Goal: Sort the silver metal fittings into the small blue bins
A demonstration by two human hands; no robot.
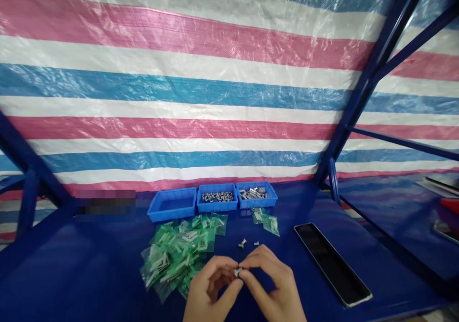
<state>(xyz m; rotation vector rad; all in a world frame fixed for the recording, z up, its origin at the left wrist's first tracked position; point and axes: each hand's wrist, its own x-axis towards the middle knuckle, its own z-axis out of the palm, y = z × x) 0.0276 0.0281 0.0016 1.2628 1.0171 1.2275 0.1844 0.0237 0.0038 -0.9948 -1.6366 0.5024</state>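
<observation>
Firstly, left hand (214,288) and right hand (271,280), fingers curled, together pinch one small metal fitting (237,272) between their tips; just beyond, loose metal pieces (243,243); farther ahead, three blue trays (218,207), two bearing metal parts (217,197); heaped green packets (179,248) lie between left hand and trays; rightward, a phone (332,263)

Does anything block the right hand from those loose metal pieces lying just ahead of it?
Nothing visible does. The loose metal pieces lie on the blue table just beyond the right hand. It is, however, pinching a small metal piece together with the left hand.
</observation>
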